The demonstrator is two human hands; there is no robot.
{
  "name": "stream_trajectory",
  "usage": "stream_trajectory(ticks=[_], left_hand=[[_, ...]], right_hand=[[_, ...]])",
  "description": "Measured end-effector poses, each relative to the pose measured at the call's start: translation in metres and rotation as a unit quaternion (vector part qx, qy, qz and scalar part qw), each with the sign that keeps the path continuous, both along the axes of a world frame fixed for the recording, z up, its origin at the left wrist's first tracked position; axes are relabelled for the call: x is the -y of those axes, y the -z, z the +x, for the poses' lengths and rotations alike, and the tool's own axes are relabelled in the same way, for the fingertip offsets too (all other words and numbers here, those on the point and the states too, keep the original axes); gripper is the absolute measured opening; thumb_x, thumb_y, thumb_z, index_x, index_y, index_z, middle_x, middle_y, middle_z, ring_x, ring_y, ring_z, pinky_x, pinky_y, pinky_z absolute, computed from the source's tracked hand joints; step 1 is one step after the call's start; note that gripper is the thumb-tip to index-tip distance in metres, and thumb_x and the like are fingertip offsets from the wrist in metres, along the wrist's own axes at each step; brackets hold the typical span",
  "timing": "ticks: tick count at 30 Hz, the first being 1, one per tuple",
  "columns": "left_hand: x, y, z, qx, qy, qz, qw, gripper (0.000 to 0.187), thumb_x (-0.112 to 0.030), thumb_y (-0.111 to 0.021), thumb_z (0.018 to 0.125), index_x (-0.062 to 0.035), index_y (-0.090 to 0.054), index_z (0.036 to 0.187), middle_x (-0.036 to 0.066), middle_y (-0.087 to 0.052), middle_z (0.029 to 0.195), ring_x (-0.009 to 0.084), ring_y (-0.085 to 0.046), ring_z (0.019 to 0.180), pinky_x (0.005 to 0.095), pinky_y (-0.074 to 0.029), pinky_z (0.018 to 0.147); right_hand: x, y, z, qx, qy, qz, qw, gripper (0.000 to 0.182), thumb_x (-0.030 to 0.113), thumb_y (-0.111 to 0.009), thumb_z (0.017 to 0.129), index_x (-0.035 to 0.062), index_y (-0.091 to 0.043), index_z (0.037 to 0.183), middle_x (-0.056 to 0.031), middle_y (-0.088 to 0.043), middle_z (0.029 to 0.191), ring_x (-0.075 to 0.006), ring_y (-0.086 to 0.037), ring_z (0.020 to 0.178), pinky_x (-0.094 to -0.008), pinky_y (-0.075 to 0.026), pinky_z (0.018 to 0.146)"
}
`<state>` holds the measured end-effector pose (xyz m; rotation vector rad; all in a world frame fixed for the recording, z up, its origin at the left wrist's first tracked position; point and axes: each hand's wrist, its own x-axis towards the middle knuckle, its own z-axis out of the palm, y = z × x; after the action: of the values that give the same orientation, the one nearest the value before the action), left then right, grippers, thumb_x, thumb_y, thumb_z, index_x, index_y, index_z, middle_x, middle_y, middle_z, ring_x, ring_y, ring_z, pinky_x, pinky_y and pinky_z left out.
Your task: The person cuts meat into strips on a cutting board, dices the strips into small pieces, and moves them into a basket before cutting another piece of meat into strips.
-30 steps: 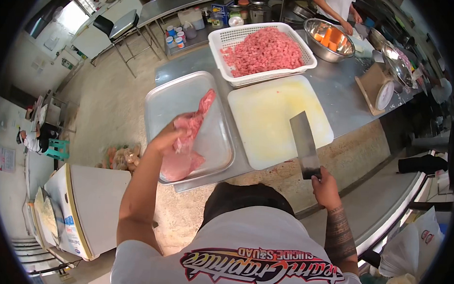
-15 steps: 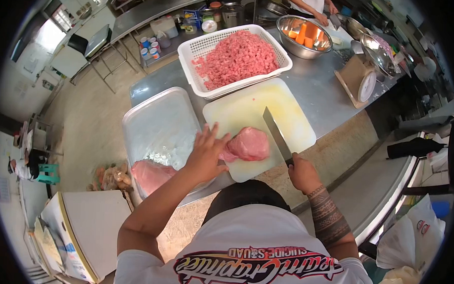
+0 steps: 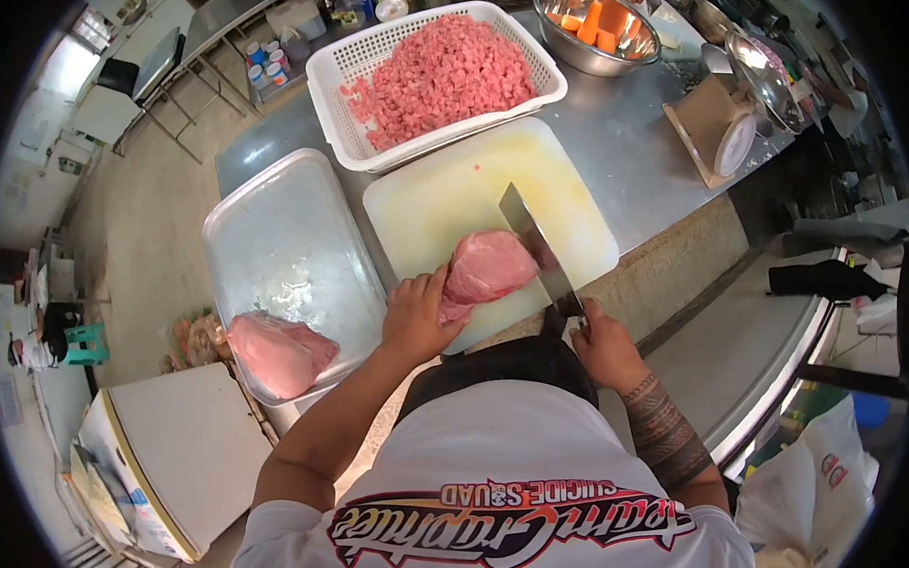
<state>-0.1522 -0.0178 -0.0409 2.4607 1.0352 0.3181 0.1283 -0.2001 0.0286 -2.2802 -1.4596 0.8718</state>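
My right hand (image 3: pixel 609 352) is wrapped round the handle of a cleaver (image 3: pixel 534 242). Its broad blade stands at the right side of a raw chunk of meat (image 3: pixel 490 267), pointing away from me. That chunk lies on a white cutting board (image 3: pixel 417 208) with yellowish stains. From the left, my left hand (image 3: pixel 418 318) grips the meat's near left end, fingers curled over its edge and some fingertips hidden. A second pink piece of meat (image 3: pixel 282 353) rests in the near end of a metal tray (image 3: pixel 276 223) left of the board.
Behind the board, a white perforated basket (image 3: pixel 336 105) holds a heap of diced meat (image 3: pixel 452 79). Farther right are a steel bowl (image 3: pixel 602 61) with orange chunks and a weighing scale (image 3: pixel 715 133). A lidded white box (image 3: pixel 183 455) stands on the floor at left.
My left hand has gone from spread fingers beside the meat to gripping its left end. The cleaver has come left, up against the meat's right side. The view has shifted slightly.
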Motion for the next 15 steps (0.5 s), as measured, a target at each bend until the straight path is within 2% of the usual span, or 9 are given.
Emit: stream_trajectory(ticks=[2,5,8,11,14,15], left_hand=[[0.009,-0.001,0.011,-0.012,-0.038,0.012,0.999,0.094,-0.040,-0.087,0.080,-0.0026,-0.047,0.155,0.018,-0.066,0.121,0.0403,-0.062,0.114,0.0545,-0.046,0.099],[0.024,0.003,0.030,-0.013,-0.118,0.026,0.993,0.095,-0.042,-0.087,0.080,-0.0023,-0.046,0.156,0.020,-0.066,0.121,0.0405,-0.061,0.112,0.0553,-0.046,0.097],[0.035,-0.001,0.051,-0.033,-0.180,0.027,0.983,0.096,-0.040,-0.089,0.078,-0.0013,-0.047,0.155,0.020,-0.066,0.119,0.0402,-0.062,0.109,0.0546,-0.047,0.095],[0.042,0.002,0.071,-0.027,-0.218,0.025,0.975,0.097,-0.035,-0.092,0.074,-0.0012,-0.047,0.154,0.019,-0.066,0.118,0.0402,-0.063,0.107,0.0545,-0.047,0.094],[0.049,0.001,0.094,-0.018,-0.209,0.043,0.977,0.098,-0.035,-0.093,0.073,-0.0019,-0.047,0.154,0.019,-0.066,0.119,0.0410,-0.063,0.107,0.0552,-0.048,0.094],[0.048,-0.007,0.103,-0.030,-0.227,-0.004,0.973,0.095,-0.036,-0.093,0.073,-0.0038,-0.051,0.152,0.021,-0.065,0.124,0.0429,-0.062,0.114,0.0561,-0.047,0.099]], right_hand=[[-0.004,0.005,0.022,0.008,-0.030,0.029,0.999,0.046,0.015,-0.070,0.097,0.0008,-0.054,0.137,-0.0251,-0.073,0.092,-0.0464,-0.072,0.090,-0.0561,-0.056,0.079],[-0.033,-0.015,0.060,0.008,-0.095,-0.017,0.995,0.040,0.016,-0.069,0.098,0.0021,-0.055,0.132,-0.0239,-0.073,0.093,-0.0461,-0.071,0.089,-0.0560,-0.056,0.077],[-0.055,-0.017,0.103,0.026,-0.183,0.012,0.983,0.038,0.015,-0.069,0.097,0.0030,-0.054,0.130,-0.0233,-0.073,0.095,-0.0456,-0.072,0.089,-0.0555,-0.057,0.077],[-0.065,-0.005,0.142,0.017,-0.234,0.017,0.972,0.044,0.014,-0.068,0.097,0.0034,-0.051,0.136,-0.0231,-0.073,0.096,-0.0460,-0.072,0.088,-0.0555,-0.057,0.078],[-0.061,0.010,0.169,-0.017,-0.265,0.028,0.964,0.049,0.013,-0.066,0.097,0.0025,-0.047,0.141,-0.0235,-0.073,0.096,-0.0466,-0.072,0.088,-0.0560,-0.058,0.079],[-0.059,0.017,0.177,-0.036,-0.259,0.038,0.964,0.052,0.012,-0.065,0.097,0.0010,-0.045,0.143,-0.0247,-0.072,0.094,-0.0482,-0.071,0.087,-0.0570,-0.057,0.078]])
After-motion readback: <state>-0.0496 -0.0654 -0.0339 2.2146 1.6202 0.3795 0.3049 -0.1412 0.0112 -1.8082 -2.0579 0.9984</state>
